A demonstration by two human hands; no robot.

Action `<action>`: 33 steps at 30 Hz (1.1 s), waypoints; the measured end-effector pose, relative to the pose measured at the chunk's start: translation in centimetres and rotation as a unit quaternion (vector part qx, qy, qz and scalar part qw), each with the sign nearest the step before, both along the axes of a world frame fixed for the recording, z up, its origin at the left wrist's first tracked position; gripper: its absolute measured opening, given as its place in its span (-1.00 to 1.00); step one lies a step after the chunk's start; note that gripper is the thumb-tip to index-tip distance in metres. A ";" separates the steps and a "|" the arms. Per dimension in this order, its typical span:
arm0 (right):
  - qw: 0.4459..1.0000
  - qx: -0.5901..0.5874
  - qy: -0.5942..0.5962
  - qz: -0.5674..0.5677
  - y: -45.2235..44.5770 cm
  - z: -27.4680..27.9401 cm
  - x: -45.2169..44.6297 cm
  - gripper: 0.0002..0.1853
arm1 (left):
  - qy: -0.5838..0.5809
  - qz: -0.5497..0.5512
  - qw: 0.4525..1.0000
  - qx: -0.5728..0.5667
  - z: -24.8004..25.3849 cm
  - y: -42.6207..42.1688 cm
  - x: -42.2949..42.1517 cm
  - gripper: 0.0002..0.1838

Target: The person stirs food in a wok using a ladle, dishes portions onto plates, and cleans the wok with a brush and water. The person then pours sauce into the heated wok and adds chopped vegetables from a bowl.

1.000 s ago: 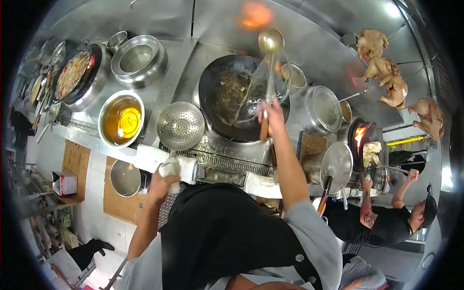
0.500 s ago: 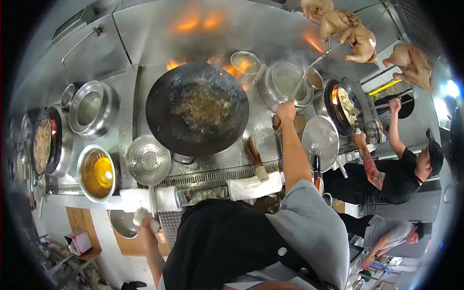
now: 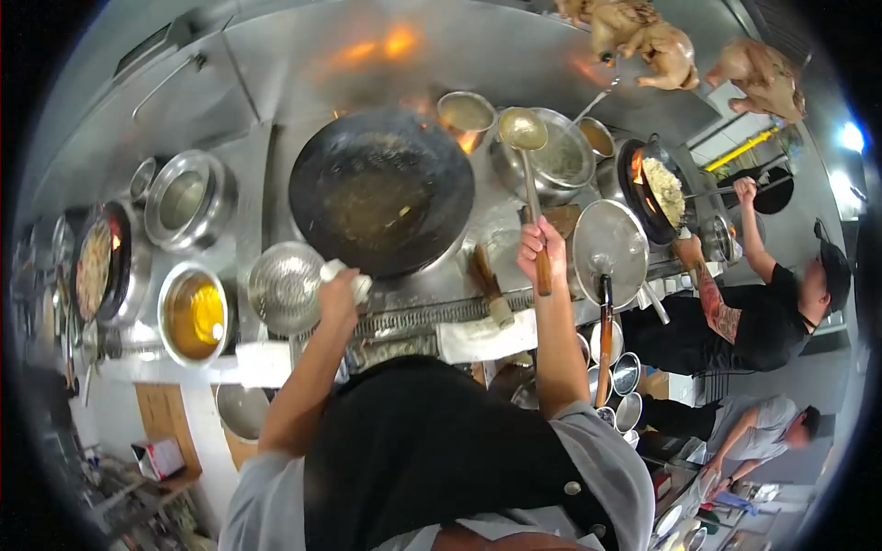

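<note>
My right hand [image 3: 542, 253] is closed round the wooden handle of a metal ladle [image 3: 525, 130], whose bowl is raised in front of the tall steel pot. My left hand [image 3: 338, 292] is closed on a white cloth [image 3: 349, 277], just below the near edge of the large black wok [image 3: 381, 188]. A little liquid and a small yellowish bit lie in the wok, and flames show behind it. Left of the cloth is a perforated strainer [image 3: 280, 289]. A brush [image 3: 490, 286] with a pale handle lies between my hands on the stove front.
Bowl of yellow oil [image 3: 166, 317] at left. Lit woks stand at far left and right. A round mesh strainer [image 3: 610, 255] rests right of my right hand. A co-worker [image 3: 763, 317] cooks at right; another person [image 3: 753, 427] stands lower right. Roasted-looking birds [image 3: 666, 55] hang at upper right.
The ladle has come back into view, upright, in my right hand. My left hand has moved up with the cloth toward the wok. The brush, in my right hand's area, stays on the stove front.
</note>
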State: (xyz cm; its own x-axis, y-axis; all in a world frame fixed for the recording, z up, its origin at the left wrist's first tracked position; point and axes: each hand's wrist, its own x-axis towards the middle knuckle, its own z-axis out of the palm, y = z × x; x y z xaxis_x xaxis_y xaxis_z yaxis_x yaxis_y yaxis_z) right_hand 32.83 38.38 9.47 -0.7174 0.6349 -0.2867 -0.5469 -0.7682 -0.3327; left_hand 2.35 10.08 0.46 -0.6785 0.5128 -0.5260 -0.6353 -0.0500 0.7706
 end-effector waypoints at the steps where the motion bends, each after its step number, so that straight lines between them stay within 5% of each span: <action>1: 0.999 -0.003 0.024 0.037 -1.7 -1.2 0.7 -0.77 | 0.014 0.026 1.000 0.007 0.0 -0.2 0.2 -0.86; 5: 0.988 0.006 0.064 0.142 -9.7 -2.1 1.5 -0.79 | 0.054 0.028 0.998 0.019 2.0 -0.5 1.0 -0.84; 8: 0.993 -0.036 -0.037 0.105 -13.7 2.0 0.6 -0.81 | 0.016 -0.009 0.999 0.033 4.8 -2.4 0.7 -0.77; 10: 0.960 0.098 -0.247 0.084 -13.9 5.7 0.0 -0.84 | -0.033 -0.046 0.998 0.028 4.3 -3.9 0.7 -0.72; 12: 0.927 0.201 -0.305 0.078 -11.2 6.1 0.9 -0.58 | -0.039 0.019 0.993 -0.106 1.3 -6.9 0.8 -0.59; 14: 0.918 0.225 -0.326 0.008 -8.1 6.4 0.9 -0.53 | 0.073 -0.101 0.987 -0.105 3.7 -12.7 1.3 -0.47; 15: 0.883 0.276 -0.378 -0.035 -6.0 6.1 0.7 -0.55 | 0.150 -0.123 0.970 -0.146 3.3 -15.0 1.1 -0.45; 17: 0.788 0.363 -0.482 -0.121 0.6 3.0 -1.0 -0.58 | 0.495 -0.143 0.780 -0.356 1.7 -20.0 1.0 -0.37; 18: 0.730 0.395 -0.534 -0.160 4.3 0.1 -1.8 -0.58 | 0.496 -0.146 0.740 -0.430 -2.5 -23.7 0.8 -0.35; 20: 0.547 0.478 -0.659 -0.197 11.4 -6.2 -2.9 -0.68 | 0.336 -0.242 0.779 -0.470 -2.7 -27.3 0.9 -0.29; 21: 0.527 0.465 -0.689 -0.176 14.3 -8.4 -3.2 -0.71 | 0.267 -0.280 0.801 -0.457 -3.9 -28.7 0.8 -0.28; 22: 0.586 0.420 -0.679 -0.139 17.2 -10.1 -3.0 -0.72 | 0.269 -0.277 0.800 -0.460 -3.5 -28.8 1.7 -0.28; 23: 0.740 0.309 -0.592 -0.080 20.3 -11.2 -2.3 -0.70 | 0.317 -0.195 0.795 -0.478 -2.3 -28.6 2.9 -0.30; 24: 0.740 0.310 -0.592 -0.080 20.2 -10.0 -2.0 -0.70 | 0.361 -0.114 0.785 -0.490 -1.1 -28.0 3.9 -0.32; 25: 0.868 0.220 -0.434 -0.095 18.7 -7.4 -1.4 -0.82 | 0.358 -0.114 0.787 -0.489 -0.3 -27.3 4.5 -0.32; 26: 0.954 0.119 -0.255 -0.104 16.7 -4.9 -1.1 -0.79 | 0.508 -0.027 0.707 -0.491 0.6 -26.7 5.0 -0.39; 27: 0.963 0.077 -0.230 -0.117 14.9 -3.8 -1.1 -0.81 | 0.639 0.064 0.599 -0.477 1.5 -26.1 5.6 -0.45; 28: 0.964 0.080 -0.228 -0.112 14.1 -4.3 -0.2 -0.81 | 0.637 0.070 0.599 -0.480 3.2 -24.9 6.0 -0.45; 30: 0.988 0.061 -0.120 -0.074 12.1 -5.6 1.0 -0.82 | 0.262 0.027 0.908 -0.326 6.3 -22.8 6.2 -0.52; 32: 0.994 0.056 -0.077 -0.055 8.1 -3.2 1.3 -0.84 | 0.187 -0.083 0.941 -0.270 7.4 -21.0 6.0 -0.52; 33: 0.997 0.049 -0.041 -0.041 5.7 -2.1 1.4 -0.86 | 0.276 -0.127 0.911 -0.279 7.2 -20.3 6.0 -0.48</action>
State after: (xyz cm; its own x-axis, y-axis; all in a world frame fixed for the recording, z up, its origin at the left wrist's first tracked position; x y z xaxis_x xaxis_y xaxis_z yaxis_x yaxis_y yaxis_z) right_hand 34.19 44.12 7.33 -0.6387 0.7182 -0.2763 -0.5737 -0.6837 -0.4510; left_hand 8.39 -10.23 7.68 -0.8150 0.4476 -0.3681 -0.0798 0.5425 0.8363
